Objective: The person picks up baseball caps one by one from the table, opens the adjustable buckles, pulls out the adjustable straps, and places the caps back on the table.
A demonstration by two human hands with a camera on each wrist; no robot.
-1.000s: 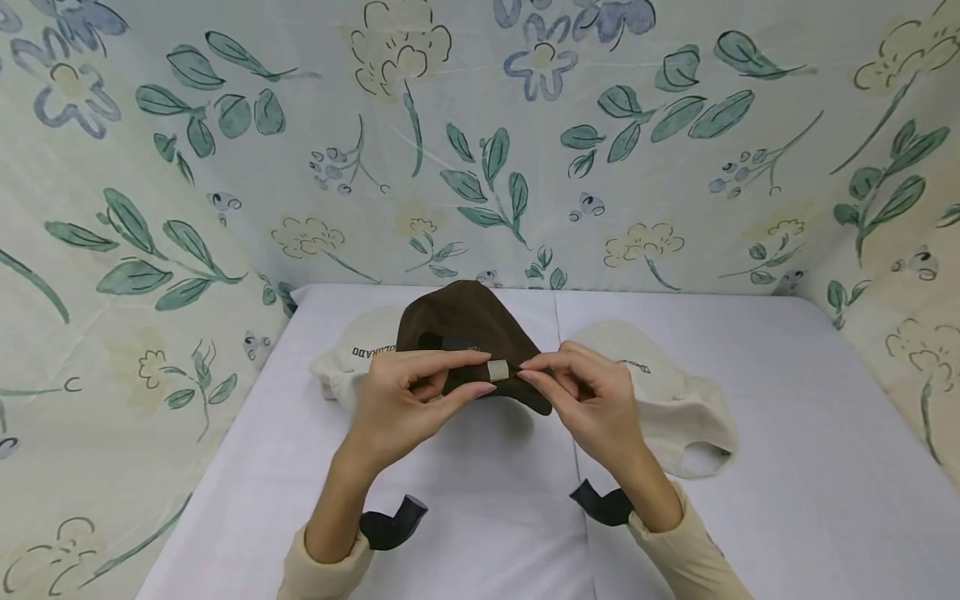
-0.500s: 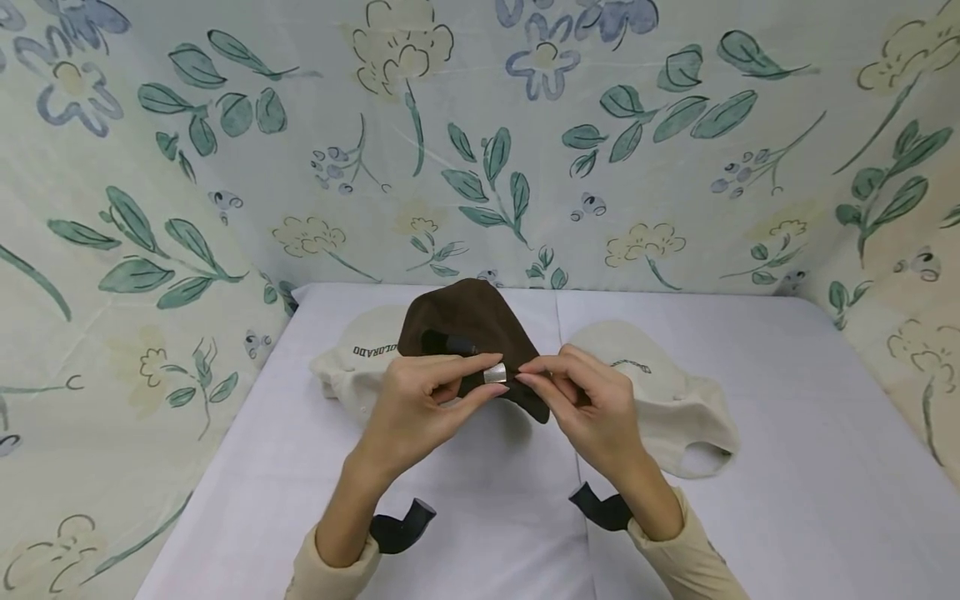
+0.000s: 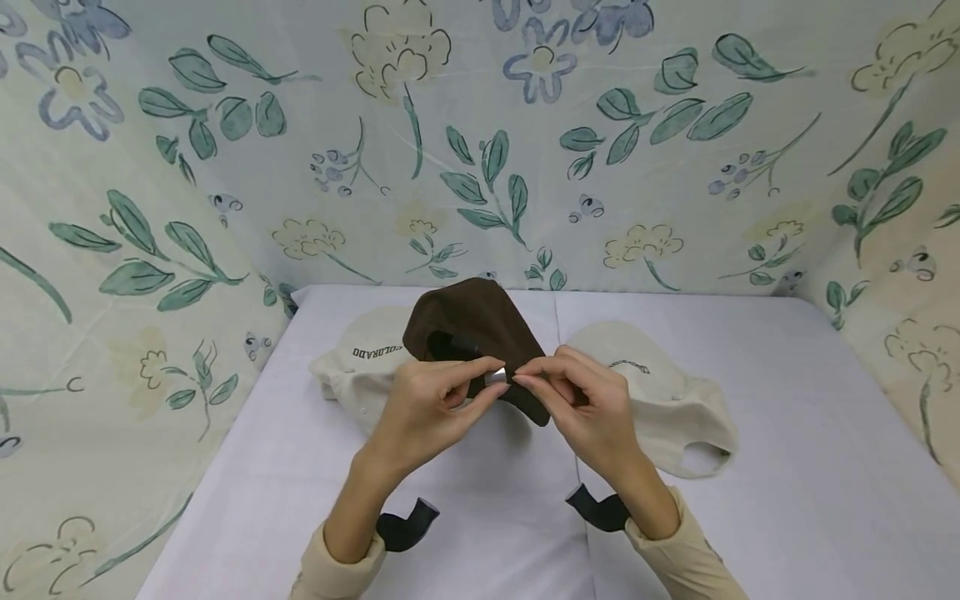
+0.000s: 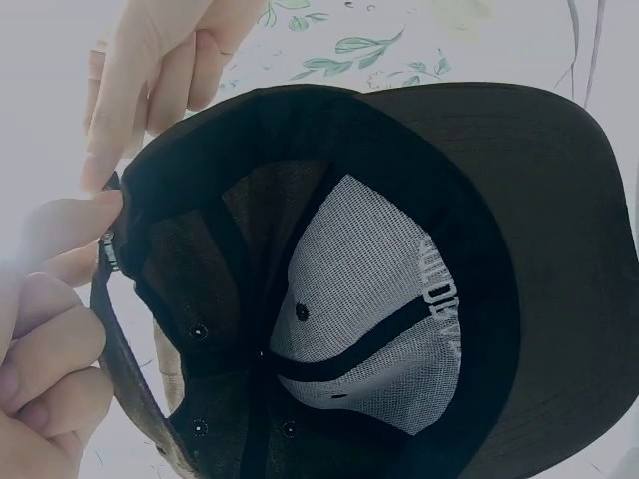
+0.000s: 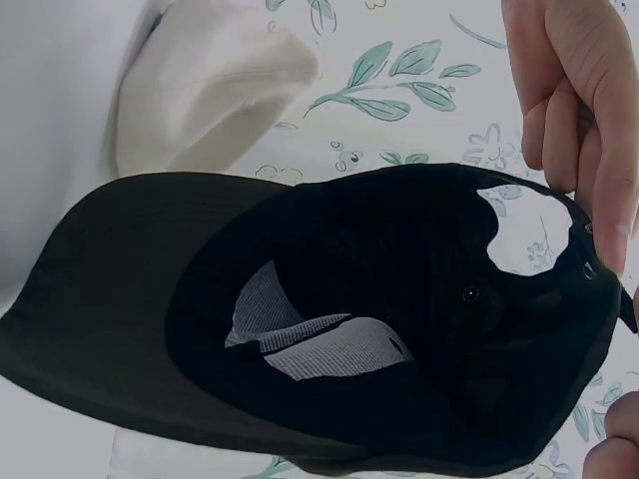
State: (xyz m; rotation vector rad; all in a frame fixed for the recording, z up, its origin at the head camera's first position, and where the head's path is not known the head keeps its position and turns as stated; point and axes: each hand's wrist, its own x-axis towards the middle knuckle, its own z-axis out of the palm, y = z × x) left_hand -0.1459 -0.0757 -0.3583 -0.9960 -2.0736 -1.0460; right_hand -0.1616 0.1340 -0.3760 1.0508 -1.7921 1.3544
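Observation:
A dark brown cap (image 3: 480, 312) is held up between both hands, its back strap toward me. My left hand (image 3: 431, 408) pinches the strap at its small silver buckle (image 3: 496, 377), thumb below and index finger above. Close to its right, my right hand (image 3: 588, 400) pinches the strap beside the buckle between thumb and index finger. In the left wrist view the cap's dark inside shows, with white mesh backing (image 4: 369, 289) behind the stitched lettering and the strap (image 4: 135, 399) curving along the back opening. The right wrist view shows the brim (image 5: 120, 299) and dark sweatband.
A cream cap (image 3: 360, 358) lettered COLORADO lies behind at left, partly covered by the brown cap. Another cream cap (image 3: 675, 400) lies at right, its back opening toward me. Both rest on a white-covered table (image 3: 810, 500), with floral cloth (image 3: 480, 167) hanging behind.
My left hand has shifted slightly right, bringing the buckle closer to my right fingertips. The buckle has tilted, and the brown cap has swung slightly right.

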